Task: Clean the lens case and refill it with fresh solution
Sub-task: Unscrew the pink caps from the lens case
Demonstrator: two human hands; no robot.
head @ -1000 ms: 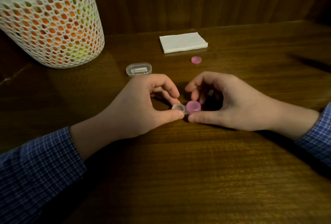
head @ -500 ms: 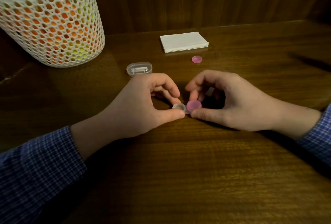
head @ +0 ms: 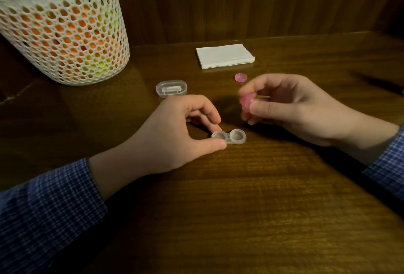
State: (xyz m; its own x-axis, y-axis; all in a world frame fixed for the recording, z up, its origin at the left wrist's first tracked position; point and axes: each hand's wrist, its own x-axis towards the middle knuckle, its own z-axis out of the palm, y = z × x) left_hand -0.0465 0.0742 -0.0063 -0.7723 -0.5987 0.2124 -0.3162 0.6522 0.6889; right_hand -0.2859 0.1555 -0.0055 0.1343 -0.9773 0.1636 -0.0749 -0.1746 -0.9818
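Lens case [head: 228, 137] lies pinched by left hand [head: 172, 133] on table [head: 240, 208].

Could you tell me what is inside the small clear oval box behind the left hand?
The clear oval box holds a whitish elongated item lying flat under its lid; glare and blur hide what it is.
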